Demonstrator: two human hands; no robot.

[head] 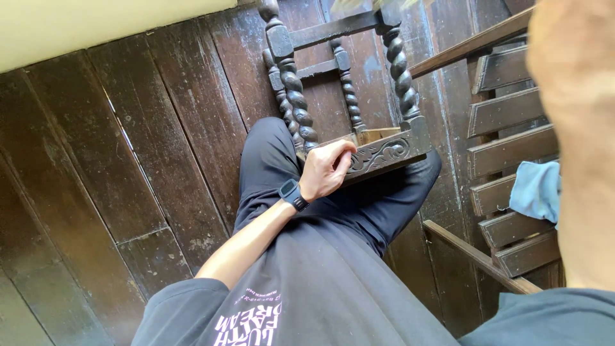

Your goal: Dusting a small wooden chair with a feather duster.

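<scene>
- Left hand [325, 170] grips the carved front rail of a dark wooden chair [378, 156]; fingers curl together over the rail's top edge, thumb side toward the twisted leg.
- The chair lies tipped on its side across the person's lap, legs pointing away from the body toward the top of the view.
- The rail sits directly under the fingers, in contact; the scroll carving is exposed just beside the knuckles.
- Chair legs [296, 102]: spiral-turned, rope-like, with square blocks at the joints; thin turned stretchers run between them. Finish is dark, worn and dull.
- A black watch [293, 194] sits on the left wrist.
- Right hand: only a blurred forearm shows at the right edge, very close to the camera; cannot tell how its fingers stand.
- Floor [128, 160]: wide dark planks, scuffed, with gaps between boards.
- A slatted wooden piece [506, 147] lies on the right, with a light blue cloth [535, 189] resting on it.
- Person wears dark trousers and a dark shirt.
</scene>
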